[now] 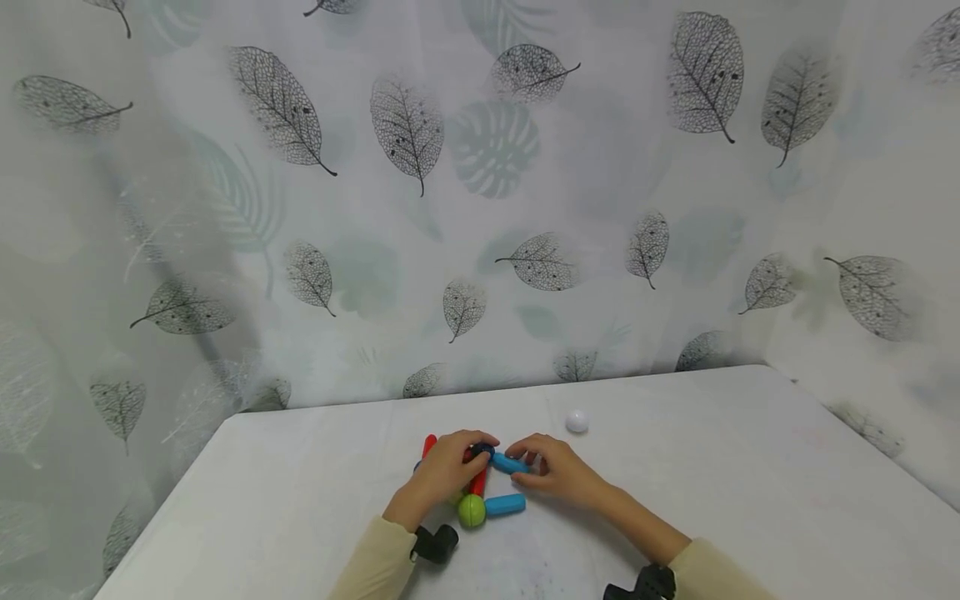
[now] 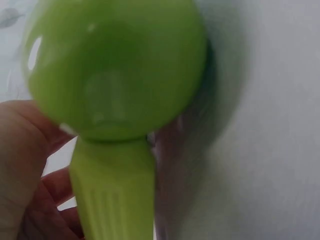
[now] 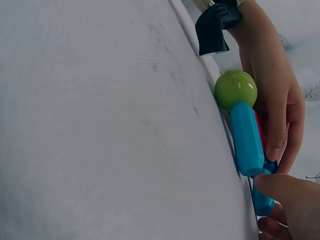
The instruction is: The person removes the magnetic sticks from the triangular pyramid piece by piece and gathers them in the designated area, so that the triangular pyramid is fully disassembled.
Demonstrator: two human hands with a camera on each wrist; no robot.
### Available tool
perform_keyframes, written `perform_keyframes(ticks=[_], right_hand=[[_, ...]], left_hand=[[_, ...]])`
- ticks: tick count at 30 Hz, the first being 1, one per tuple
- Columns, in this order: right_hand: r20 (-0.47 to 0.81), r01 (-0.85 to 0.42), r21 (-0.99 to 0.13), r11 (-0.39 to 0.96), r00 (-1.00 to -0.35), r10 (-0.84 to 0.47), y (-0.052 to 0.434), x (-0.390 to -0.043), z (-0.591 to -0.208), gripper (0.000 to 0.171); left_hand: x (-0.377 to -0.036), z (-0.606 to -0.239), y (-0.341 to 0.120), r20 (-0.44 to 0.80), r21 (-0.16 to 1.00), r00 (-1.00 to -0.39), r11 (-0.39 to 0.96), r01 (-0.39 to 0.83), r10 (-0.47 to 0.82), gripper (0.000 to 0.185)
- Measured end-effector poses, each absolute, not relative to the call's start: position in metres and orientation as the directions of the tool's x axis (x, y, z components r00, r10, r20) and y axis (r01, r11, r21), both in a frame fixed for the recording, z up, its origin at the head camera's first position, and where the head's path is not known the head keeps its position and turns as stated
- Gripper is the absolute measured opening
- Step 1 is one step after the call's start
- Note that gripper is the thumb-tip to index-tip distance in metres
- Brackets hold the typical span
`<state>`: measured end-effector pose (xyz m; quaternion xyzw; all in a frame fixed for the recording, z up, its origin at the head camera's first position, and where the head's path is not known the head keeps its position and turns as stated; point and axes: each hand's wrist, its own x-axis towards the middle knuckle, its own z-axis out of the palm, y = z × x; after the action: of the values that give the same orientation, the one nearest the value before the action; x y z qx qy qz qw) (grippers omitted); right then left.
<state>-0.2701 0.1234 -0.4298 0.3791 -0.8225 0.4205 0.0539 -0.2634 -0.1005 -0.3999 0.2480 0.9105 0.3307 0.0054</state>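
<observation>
On the white table (image 1: 675,467) lies a small flat build of magnetic sticks and balls. My left hand (image 1: 450,467) curls over it, fingertips at a dark ball (image 1: 482,450) and a red stick (image 1: 478,482). My right hand (image 1: 551,471) pinches a blue stick (image 1: 508,463) whose end meets that dark ball. A green ball (image 1: 472,510) joins a second blue stick (image 1: 505,504) in front. Another red stick (image 1: 429,446) pokes out behind the left hand. The left wrist view is filled by the green ball (image 2: 115,65) and a green stick (image 2: 112,200). The right wrist view shows the green ball (image 3: 235,89) and blue stick (image 3: 246,137).
A loose white ball (image 1: 577,421) sits on the table behind my right hand. A leaf-patterned curtain (image 1: 480,208) hangs close behind the table and along both sides. Black wrist straps (image 1: 435,543) sit on both forearms.
</observation>
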Motion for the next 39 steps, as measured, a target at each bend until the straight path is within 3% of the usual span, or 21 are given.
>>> perform_keyframes(ticks=[8, 17, 39], right_hand=[[0.338, -0.603, -0.666, 0.439, -0.769, -0.543, 0.117, -0.273, -0.43, 0.023], [0.367, -0.645, -0.654, 0.395, -0.727, -0.58, 0.12, -0.273, -0.429, 0.021], [0.397, -0.66, -0.604, 0.447, -0.735, -0.549, 0.15, -0.264, -0.425, 0.02]], left_hand=[[-0.267, -0.4, -0.104, 0.162, 0.592, -0.867, 0.656, 0.467, 0.471, 0.027], [-0.269, -0.403, -0.105, 0.195, 0.561, -0.87, 0.676, 0.478, 0.453, 0.028], [-0.265, -0.406, -0.103, 0.172, 0.575, -0.887, 0.688, 0.444, 0.429, 0.028]])
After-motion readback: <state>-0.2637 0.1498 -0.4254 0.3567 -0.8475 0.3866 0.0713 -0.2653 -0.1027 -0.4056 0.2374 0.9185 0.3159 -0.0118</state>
